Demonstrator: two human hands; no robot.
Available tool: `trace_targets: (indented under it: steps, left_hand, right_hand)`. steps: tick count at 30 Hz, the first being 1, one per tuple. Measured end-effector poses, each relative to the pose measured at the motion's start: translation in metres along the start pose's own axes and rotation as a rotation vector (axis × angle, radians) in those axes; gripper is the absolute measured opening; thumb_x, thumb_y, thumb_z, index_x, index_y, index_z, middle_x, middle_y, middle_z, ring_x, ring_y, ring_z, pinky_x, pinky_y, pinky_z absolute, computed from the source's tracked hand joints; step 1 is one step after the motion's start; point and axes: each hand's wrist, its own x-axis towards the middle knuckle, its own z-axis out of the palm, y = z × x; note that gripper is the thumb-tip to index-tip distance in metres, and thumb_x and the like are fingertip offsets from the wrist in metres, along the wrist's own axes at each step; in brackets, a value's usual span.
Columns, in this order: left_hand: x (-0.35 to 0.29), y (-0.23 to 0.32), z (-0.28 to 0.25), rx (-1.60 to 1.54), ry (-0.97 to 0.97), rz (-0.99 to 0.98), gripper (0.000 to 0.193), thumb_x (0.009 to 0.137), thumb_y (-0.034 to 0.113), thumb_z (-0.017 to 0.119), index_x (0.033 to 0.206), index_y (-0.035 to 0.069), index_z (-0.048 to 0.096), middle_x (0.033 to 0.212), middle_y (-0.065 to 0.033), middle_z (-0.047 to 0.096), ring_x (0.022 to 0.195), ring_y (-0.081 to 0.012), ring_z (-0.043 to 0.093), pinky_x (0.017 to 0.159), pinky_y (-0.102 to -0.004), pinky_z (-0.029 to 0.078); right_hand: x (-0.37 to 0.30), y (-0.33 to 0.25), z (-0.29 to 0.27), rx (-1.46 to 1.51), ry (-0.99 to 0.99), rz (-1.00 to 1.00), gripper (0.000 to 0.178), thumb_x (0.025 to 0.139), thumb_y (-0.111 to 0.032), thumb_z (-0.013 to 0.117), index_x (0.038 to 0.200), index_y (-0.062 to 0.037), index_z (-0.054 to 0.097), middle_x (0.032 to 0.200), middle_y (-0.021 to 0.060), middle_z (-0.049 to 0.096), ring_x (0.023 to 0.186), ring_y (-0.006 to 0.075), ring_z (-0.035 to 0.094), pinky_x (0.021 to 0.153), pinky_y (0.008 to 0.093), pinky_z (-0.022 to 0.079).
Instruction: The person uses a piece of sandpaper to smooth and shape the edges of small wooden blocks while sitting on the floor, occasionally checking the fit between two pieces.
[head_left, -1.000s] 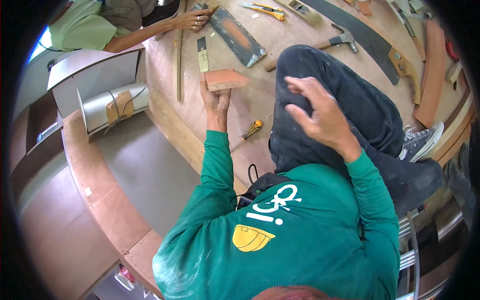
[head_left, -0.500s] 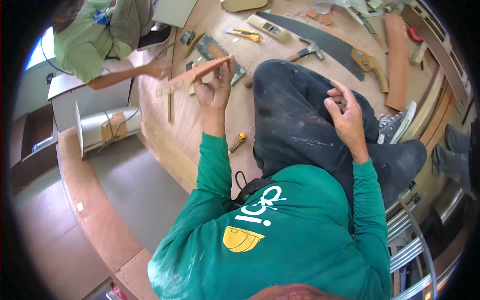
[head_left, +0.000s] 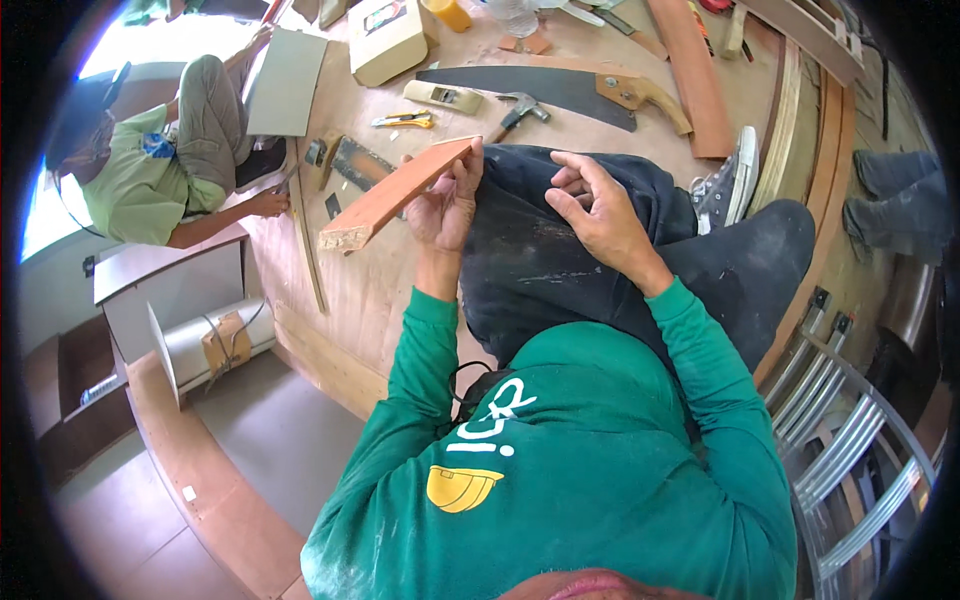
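My left hand (head_left: 442, 212) is closed around a short reddish-brown wooden board (head_left: 398, 193), held up and tilted above the plywood surface. The board's rough pale end points to the lower left. Empty and half curled with fingers apart, my right hand (head_left: 606, 212) hovers over my dark trousers, to the right of the board and not touching it. Beyond the board lie a dark saw blade (head_left: 362, 163), a yellow utility knife (head_left: 402, 119) and a wooden hand plane (head_left: 443, 97). A hammer (head_left: 520, 110) rests just past my knee.
A large handsaw (head_left: 540, 92) and a reddish plank (head_left: 692, 80) lie farther off. A beige box (head_left: 388, 42) stands at the back. At left another person's hand (head_left: 268, 203) is near a thin wood strip (head_left: 307, 245). A metal rack (head_left: 850, 450) is at lower right.
The view has shifted. The board has turned in my left hand, showing more of its broad side and end. My right hand has come left, closer to the board.
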Motion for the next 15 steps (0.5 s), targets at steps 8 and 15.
trace_targets:
  steps: [8, 15]
  left_hand:
    - [0.004, -0.015, -0.003, -0.116, 0.022, -0.078, 0.089, 0.091, 0.017, 0.08, 0.157, -0.01, 0.028, 0.154, -0.0292, 0.032, 0.144, -0.0493, 0.044, 0.101, -0.0525, 0.066]
    - [0.003, -0.026, 0.003, -0.179, 0.039, -0.112, 0.081, 0.094, 0.024, 0.079, 0.149, -0.016, 0.035, 0.153, -0.0322, 0.034, 0.142, -0.0493, 0.046, 0.098, -0.0515, 0.067]
  right_hand:
    - [0.008, 0.007, 0.003, 0.003, 0.059, -0.047, 0.048, 0.102, -0.021, 0.074, 0.142, 0.0012, 0.06, 0.111, 0.0131, 0.07, 0.093, 0.0209, 0.07, 0.084, 0.0349, 0.059]
    - [0.009, 0.012, -0.001, 0.015, 0.089, -0.065, 0.046, 0.103, -0.022, 0.073, 0.14, 0.0016, 0.061, 0.106, 0.0126, 0.072, 0.092, 0.0213, 0.071, 0.082, 0.0352, 0.059]
